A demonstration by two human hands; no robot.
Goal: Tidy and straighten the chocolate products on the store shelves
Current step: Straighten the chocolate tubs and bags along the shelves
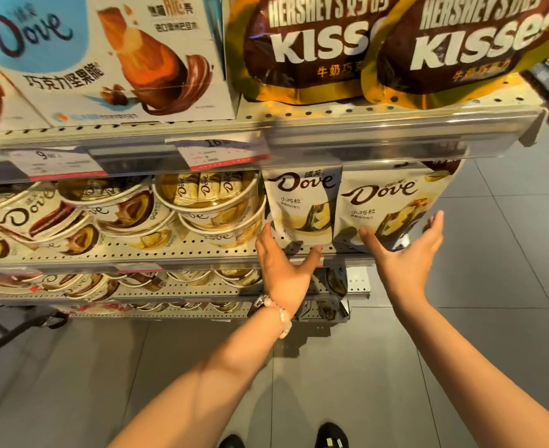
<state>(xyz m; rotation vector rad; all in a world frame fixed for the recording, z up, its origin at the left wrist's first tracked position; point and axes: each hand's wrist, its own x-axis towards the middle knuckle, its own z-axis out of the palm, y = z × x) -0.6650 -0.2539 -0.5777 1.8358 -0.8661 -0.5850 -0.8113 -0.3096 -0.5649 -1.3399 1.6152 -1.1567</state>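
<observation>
Two white Dove pouches stand side by side at the right end of the middle shelf [176,253]: the left Dove pouch [302,205] and the right Dove pouch [392,205]. My left hand [282,270], with a bead bracelet on the wrist, is spread open at the foot of the left pouch, thumb and fingers on either side of its bottom edge. My right hand [405,253] is open and cups the lower part of the right pouch, fingers at its right side. Neither hand grips anything.
Round Dove tubs [208,202] lie stacked and tilted left of the pouches. Above, Hershey's Kisses bags [315,50] and large Dove boxes [111,59] fill the top shelf. Lower shelves hold more tubs. Grey tiled floor [509,253] lies to the right; my shoes [331,438] show below.
</observation>
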